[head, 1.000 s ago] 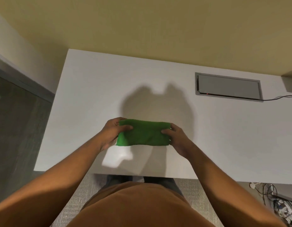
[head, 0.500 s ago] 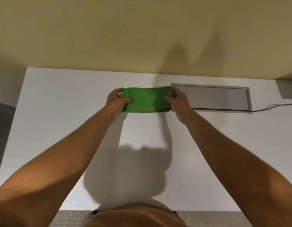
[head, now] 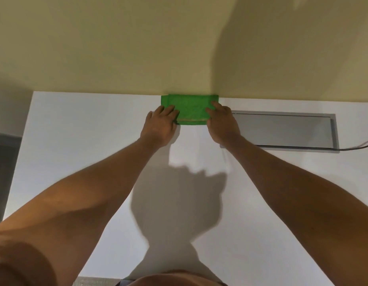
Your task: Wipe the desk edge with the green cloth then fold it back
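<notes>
The green cloth [head: 190, 109], folded into a flat rectangle, lies at the far edge of the white desk [head: 86, 141], touching the yellow wall. My left hand [head: 159, 125] rests on the cloth's left end, fingers flat on top. My right hand [head: 222, 122] presses its right end the same way. Both arms are stretched far forward over the desk. The lower corners of the cloth are hidden under my fingers.
A grey cable-tray lid [head: 282, 131] is set into the desk just right of my right hand, with a cable [head: 360, 146] running off to the right. The yellow wall [head: 137, 48] closes off the far side. The desk's left edge [head: 24, 131] drops to grey floor.
Both hands carried the folded cloth from near the front of the desk away from me to the far edge at the wall. My view has leaned forward with them.
</notes>
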Motion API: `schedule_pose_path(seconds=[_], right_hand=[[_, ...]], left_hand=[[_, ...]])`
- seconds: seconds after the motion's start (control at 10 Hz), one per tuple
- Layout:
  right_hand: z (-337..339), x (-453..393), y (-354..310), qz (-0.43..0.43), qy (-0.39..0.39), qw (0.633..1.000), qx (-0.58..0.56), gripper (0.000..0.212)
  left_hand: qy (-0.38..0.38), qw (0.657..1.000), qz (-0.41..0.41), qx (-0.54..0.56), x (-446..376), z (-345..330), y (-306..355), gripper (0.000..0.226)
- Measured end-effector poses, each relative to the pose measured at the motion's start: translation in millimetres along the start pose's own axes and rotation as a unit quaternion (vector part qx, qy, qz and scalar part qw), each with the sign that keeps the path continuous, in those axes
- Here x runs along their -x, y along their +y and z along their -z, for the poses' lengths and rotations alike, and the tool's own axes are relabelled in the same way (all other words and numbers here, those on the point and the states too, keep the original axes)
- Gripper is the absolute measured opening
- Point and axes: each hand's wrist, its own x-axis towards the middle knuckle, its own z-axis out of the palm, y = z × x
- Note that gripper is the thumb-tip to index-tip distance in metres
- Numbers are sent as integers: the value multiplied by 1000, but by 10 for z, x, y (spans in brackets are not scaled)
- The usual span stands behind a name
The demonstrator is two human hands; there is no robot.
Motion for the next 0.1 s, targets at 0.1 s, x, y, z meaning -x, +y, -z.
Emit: schedule_pose_path(seconds=[0.1], right_hand=[[60, 46, -53, -7, 32, 999, 2, 50]], left_hand=[[5, 999, 9, -38, 61, -29, 17, 55]])
